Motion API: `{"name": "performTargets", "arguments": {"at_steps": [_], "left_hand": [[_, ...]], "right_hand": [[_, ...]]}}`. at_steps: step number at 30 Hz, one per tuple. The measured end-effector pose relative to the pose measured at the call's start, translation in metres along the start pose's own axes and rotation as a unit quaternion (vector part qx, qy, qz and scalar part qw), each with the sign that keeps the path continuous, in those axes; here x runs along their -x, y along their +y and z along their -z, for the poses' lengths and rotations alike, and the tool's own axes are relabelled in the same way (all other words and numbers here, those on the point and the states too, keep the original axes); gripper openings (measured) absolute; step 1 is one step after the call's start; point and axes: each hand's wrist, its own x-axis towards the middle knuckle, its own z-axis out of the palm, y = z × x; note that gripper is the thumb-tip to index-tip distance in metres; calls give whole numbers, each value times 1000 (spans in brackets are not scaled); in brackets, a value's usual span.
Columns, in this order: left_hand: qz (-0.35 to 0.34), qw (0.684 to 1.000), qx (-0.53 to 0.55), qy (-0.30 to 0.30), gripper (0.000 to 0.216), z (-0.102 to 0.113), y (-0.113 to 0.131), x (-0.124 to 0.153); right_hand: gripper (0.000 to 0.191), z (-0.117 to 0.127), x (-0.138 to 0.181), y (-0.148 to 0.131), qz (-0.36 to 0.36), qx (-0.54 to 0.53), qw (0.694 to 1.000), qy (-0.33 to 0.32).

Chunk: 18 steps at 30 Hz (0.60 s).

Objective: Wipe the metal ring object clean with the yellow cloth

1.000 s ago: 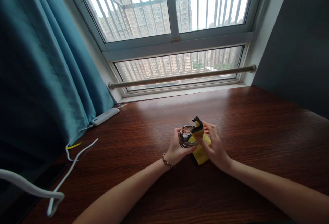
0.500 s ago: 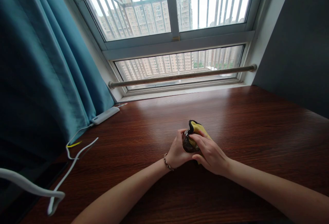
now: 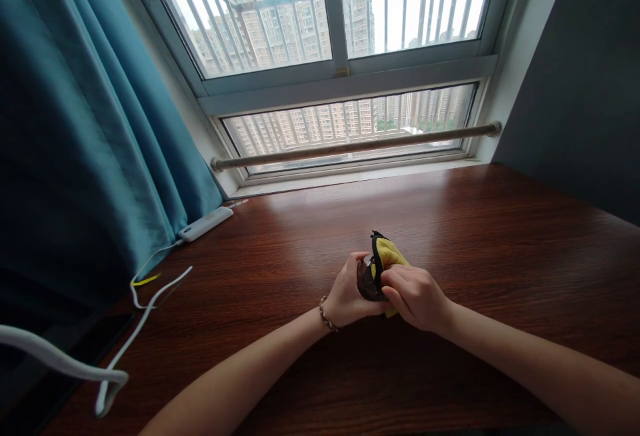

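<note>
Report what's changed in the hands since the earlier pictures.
The right hand has curled its fingers in toward the dark shiny vessel, and the yellow cloth now slopes up behind them. The vessel has turned, showing less of its inside. Nothing was let go: the left hand still grips it. The white cable stayed put.

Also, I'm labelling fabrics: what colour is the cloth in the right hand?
The cloth is yellow, edged in black; best seen in the head view.

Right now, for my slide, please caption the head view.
The left hand holds a glossy dark object; the right hand holds a black-edged yellow cloth against it.
</note>
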Motion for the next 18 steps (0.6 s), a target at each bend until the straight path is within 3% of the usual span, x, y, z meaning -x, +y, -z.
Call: {"name": "performTargets", "arguments": {"at_steps": [3, 9, 15, 18], "left_hand": [[-8, 1000, 13, -6, 75, 2, 2, -1], [-21, 1000, 12, -12, 78, 4, 1, -3], [-17, 998, -37, 41, 78, 3, -1, 0], [-14, 995, -73, 70, 84, 2, 0, 3]], "right_hand": [[29, -3, 0, 2, 22, 35, 999, 16], [34, -3, -1, 7, 28, -44, 999, -17], [31, -4, -4, 6, 14, -2, 1000, 2], [27, -2, -4, 3, -12, -56, 998, 13]]}}
